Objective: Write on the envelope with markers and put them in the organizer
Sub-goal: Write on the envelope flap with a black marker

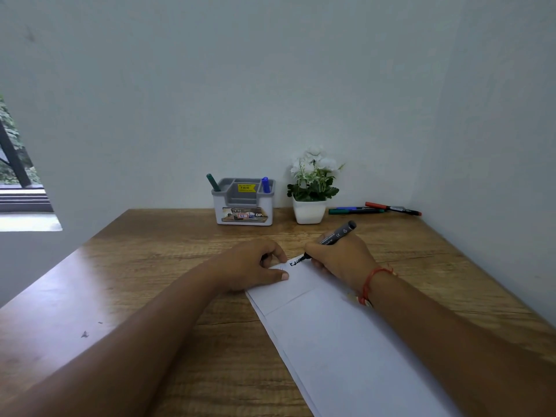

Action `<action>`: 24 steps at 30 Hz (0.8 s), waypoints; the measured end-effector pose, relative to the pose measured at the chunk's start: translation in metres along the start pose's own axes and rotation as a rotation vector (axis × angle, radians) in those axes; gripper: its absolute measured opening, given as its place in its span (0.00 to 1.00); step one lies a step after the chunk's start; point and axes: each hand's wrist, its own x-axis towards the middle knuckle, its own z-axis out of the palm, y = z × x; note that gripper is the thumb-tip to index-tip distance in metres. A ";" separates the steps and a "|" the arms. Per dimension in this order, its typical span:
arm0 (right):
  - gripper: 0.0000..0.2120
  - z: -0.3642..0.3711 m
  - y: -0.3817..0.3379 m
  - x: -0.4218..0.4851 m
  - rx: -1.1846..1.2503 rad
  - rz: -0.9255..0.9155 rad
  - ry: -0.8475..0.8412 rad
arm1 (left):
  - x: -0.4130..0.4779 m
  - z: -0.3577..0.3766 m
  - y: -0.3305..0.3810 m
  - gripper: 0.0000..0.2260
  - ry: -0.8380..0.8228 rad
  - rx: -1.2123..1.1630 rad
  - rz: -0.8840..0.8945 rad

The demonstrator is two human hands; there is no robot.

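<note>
Writing on the envelope (331, 341) lying slantwise on the desk (150, 281)

Left hand (252, 266) holds its far end with thumb and bent fingers: press firmly while right hand (340, 260), pinching the marker (337, 234), strokes lightly; organizer (243, 206) stands beyond.

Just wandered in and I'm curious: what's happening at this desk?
A person is writing on a white envelope lying on the table. The right hand grips a black marker, its tip on the paper after a few letters near the far end. The left hand rests on that end, steadying it. At the back, an organizer holds a green marker and a blue marker. Three loose markers lie right of a flower pot.
</note>
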 end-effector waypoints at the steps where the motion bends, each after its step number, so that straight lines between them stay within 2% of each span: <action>1: 0.13 0.000 0.000 0.000 0.000 0.001 0.001 | 0.000 0.000 0.000 0.14 0.001 0.001 0.001; 7: 0.18 0.001 0.002 0.002 0.001 0.004 0.034 | 0.001 0.000 0.000 0.13 0.003 -0.005 0.008; 16: 0.10 -0.001 0.001 -0.001 0.017 -0.011 0.034 | 0.001 0.000 -0.001 0.13 0.012 -0.016 0.014; 24: 0.09 -0.001 -0.001 -0.002 0.011 -0.013 0.028 | 0.000 0.000 0.001 0.13 0.011 -0.007 0.009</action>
